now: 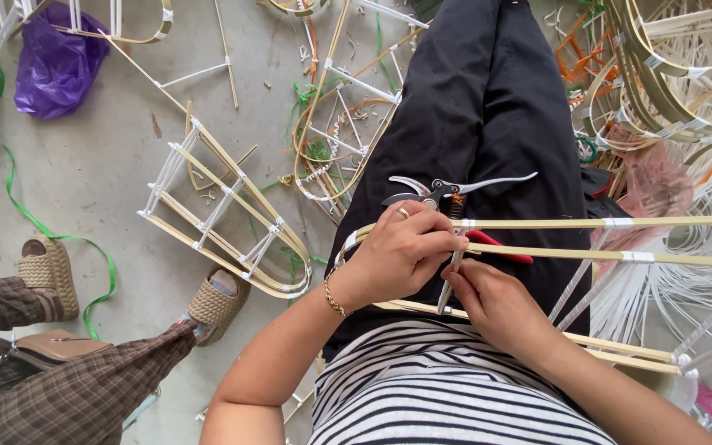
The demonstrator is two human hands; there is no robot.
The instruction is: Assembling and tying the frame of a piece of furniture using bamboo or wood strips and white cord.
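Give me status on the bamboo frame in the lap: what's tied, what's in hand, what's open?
Done: white ties already bind the strips of the bamboo frame, and a finished frame lies on the floor. In hand: the left hand and right hand work a white stick at the curved end. The pruning shears rest unused on the lap. Left: loose strips remain piled.

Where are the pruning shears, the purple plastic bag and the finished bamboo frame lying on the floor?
pruning shears [434, 194], head view, on the pivot.
purple plastic bag [55, 62], head view, on its middle.
bamboo frame [224, 210], head view, on a long strip.

both hands, left hand [401, 251] and right hand [496, 305], grip a white strip [452, 276] on the bamboo frame [554, 239] over the lap.
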